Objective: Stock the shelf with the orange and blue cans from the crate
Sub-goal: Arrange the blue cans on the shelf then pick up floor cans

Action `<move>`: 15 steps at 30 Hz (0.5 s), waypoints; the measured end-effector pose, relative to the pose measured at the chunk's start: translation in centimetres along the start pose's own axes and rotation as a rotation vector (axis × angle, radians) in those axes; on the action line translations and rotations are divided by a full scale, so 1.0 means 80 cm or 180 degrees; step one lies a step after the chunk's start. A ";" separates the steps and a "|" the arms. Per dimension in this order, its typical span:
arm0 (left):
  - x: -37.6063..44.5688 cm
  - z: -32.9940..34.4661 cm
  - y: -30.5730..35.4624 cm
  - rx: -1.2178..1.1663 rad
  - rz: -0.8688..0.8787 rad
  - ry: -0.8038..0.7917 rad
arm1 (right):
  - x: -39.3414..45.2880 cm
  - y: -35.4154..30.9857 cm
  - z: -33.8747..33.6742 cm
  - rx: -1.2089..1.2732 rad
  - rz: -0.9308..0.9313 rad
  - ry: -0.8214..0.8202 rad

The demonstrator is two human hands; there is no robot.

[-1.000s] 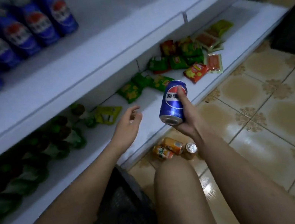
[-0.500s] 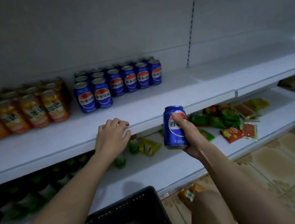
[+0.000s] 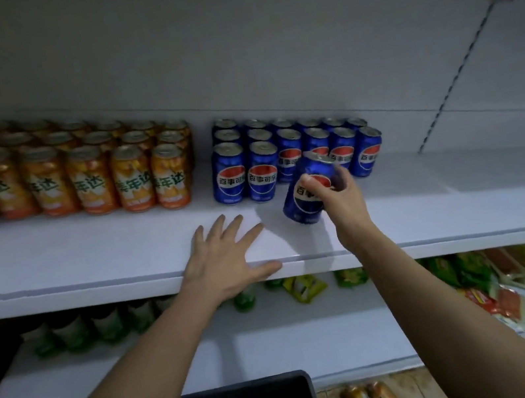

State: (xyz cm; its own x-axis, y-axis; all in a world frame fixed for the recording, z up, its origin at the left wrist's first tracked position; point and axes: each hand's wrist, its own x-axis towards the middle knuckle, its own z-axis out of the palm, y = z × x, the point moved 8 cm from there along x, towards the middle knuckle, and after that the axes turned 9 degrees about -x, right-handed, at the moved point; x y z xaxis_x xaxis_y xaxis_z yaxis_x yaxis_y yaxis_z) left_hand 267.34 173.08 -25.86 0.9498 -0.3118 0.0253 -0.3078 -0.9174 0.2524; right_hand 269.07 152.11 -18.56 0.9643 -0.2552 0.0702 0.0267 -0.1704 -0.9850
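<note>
The right hand (image 3: 341, 199) has its grip wrapped around a blue can (image 3: 308, 191), tilted above the shelf (image 3: 91, 262), just before the blue rows (image 3: 288, 152). Left of this grip, the left hand (image 3: 227, 267) lies spread flat.

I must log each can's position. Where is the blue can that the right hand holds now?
In the head view, the blue can is right of centre, tilted in the right hand over the upper shelf, just in front of the blue cans.

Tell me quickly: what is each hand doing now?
Left hand: open, flat on the white shelf.
Right hand: holding a blue metal can.
</note>
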 end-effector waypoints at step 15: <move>0.006 0.004 -0.004 0.0047 0.0081 0.0104 | 0.116 0.036 0.049 -0.0250 -0.0168 0.0055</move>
State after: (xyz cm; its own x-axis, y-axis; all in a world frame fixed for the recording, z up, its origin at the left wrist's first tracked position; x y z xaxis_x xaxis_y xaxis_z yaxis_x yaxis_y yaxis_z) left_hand 267.87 173.16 -26.27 0.9429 -0.3271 0.0633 -0.3326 -0.9128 0.2370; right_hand 279.11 153.02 -21.34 0.9574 -0.2601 0.1252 0.0561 -0.2579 -0.9645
